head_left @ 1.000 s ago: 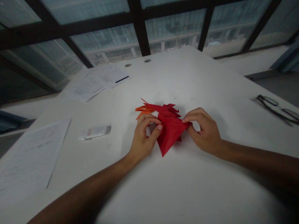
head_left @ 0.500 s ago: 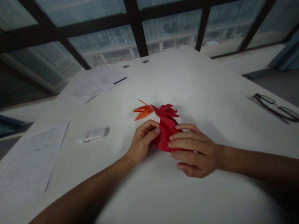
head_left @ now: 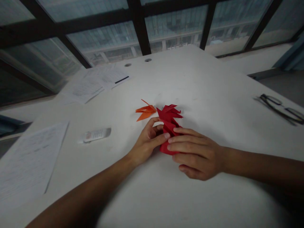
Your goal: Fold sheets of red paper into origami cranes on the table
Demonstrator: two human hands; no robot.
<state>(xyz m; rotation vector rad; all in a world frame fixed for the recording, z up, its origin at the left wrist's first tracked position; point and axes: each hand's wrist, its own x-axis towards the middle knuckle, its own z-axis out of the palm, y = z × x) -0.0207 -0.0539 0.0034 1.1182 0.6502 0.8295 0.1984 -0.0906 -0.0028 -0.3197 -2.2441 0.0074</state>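
Observation:
A piece of folded red paper (head_left: 167,148) is between my two hands, in the middle of the white table. My left hand (head_left: 146,144) grips its left edge, with the thumb in front and the fingers curled behind. On its right side, the fingers of my right hand (head_left: 198,153) lie across the front and hide much of it. Just beyond it rests a red origami figure with pointed tips (head_left: 170,110); where the two reds meet is hard to make out. To the left of that lies an orange origami crane (head_left: 146,110).
A white printed tube or stick (head_left: 95,135) lies left of my hands. Written sheets (head_left: 30,158) cover the near left, and more papers (head_left: 95,84) the far left. Black-framed glasses (head_left: 281,107) lie at the right edge. Windows (head_left: 175,28) stand behind the table (head_left: 209,85).
The upper part of the red paper has come down and narrowed, showing more of the red figure behind. My left thumb and fingers have shifted right along it; my right hand has moved slightly left.

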